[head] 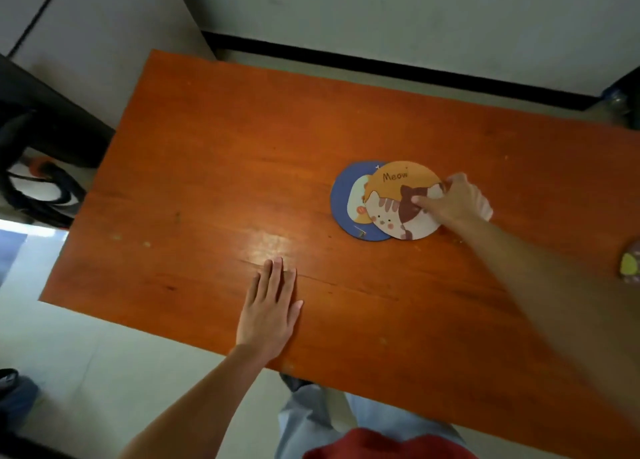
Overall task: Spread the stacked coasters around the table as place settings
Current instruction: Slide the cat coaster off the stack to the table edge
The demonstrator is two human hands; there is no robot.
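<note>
Right hand [453, 200] at frame centre-right, pinching orange coaster [398, 199] overlapping blue coaster [341, 199]; left hand [272, 308] flat, fingers together, lower centre.

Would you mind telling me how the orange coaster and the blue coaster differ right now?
The orange coaster lies on top, fully visible apart from where the right hand grips its edge; the blue coaster sits underneath, partly covered and untouched. The orange one reads "Meow" above a cat. Both are round and flat on the table.

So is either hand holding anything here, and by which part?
Right hand grips the round orange cat coaster at its right edge; left hand lies flat, empty.
</note>
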